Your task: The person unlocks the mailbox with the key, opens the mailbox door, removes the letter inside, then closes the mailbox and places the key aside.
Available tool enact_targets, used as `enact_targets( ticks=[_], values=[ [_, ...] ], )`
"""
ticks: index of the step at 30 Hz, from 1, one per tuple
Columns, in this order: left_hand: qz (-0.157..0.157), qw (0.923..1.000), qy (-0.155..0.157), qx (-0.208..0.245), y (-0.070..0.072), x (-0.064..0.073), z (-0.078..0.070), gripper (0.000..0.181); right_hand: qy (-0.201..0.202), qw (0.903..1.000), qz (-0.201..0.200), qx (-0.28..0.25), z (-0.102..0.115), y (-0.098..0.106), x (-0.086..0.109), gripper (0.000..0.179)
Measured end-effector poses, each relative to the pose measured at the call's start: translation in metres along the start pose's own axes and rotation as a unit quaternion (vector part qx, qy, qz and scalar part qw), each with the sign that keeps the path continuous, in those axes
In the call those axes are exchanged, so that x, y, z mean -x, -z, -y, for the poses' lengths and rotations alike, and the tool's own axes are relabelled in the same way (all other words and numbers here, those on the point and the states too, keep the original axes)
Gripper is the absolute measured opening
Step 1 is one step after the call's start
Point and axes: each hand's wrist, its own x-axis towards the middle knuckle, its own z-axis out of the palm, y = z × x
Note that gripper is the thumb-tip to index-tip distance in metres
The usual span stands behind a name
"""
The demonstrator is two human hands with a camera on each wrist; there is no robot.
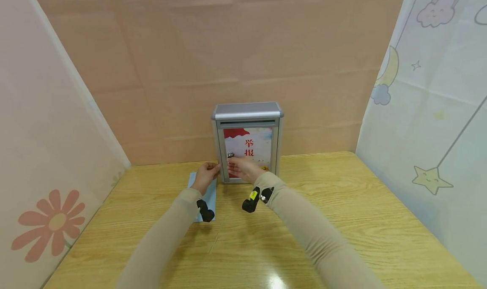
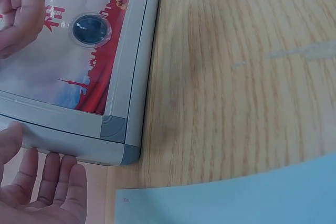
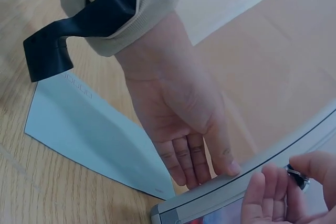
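A silver-grey metal box [image 1: 247, 110] stands upright at the back of the table, with a slot near its top and a printed front panel [image 1: 262, 139]. My left hand [image 1: 206, 177] is at its left side; the thumb touches the front frame and the loosely extended fingers lie along the side. Before the panel's left part, my right hand [image 1: 243, 169] pinches a small black-and-silver key [image 3: 297, 176] with a ring. Whether the key sits in a lock is hidden. A light blue sheet [image 2: 236, 198] lies left of the box, partly under my left forearm.
A round clear disc with a dark centre [image 2: 90, 29] sits on the panel's lower part. The wooden table [image 1: 323, 204] reaches to a peach cloth [image 1: 182, 69] behind the box. Printed cloths hang left [image 1: 57, 124] and right [image 1: 422, 124].
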Motion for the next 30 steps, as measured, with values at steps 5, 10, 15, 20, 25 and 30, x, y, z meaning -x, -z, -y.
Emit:
enact_targets(
  ticks=[5,10,15,20,25,30],
  values=[
    [-0.001,1.0,-0.003,0.002,0.001,0.0,0.002,0.041,0.02,0.9995,-0.007,0.022,0.0,-0.004,0.003,0.028],
    [-0.003,1.0,-0.002,-0.002,0.001,0.001,0.002,0.04,0.013,0.9998,0.0,0.016,-0.002,-0.005,0.005,0.027],
    [-0.003,0.9999,0.001,-0.012,0.0,0.002,0.002,0.04,-0.003,0.9999,0.005,-0.011,-0.003,-0.005,0.005,0.03],
    [-0.003,0.9999,-0.001,-0.01,0.0,0.001,0.002,0.041,0.005,0.9992,0.008,-0.04,-0.007,-0.005,-0.001,0.029],
    [-0.001,0.9999,-0.005,-0.011,-0.001,0.0,0.001,0.042,0.022,0.9981,0.033,-0.046,-0.011,0.001,-0.008,0.025],
    [-0.006,0.9999,-0.008,-0.006,-0.001,-0.001,0.002,0.039,0.033,0.999,0.016,0.026,-0.006,-0.002,-0.002,0.023]
  ],
)
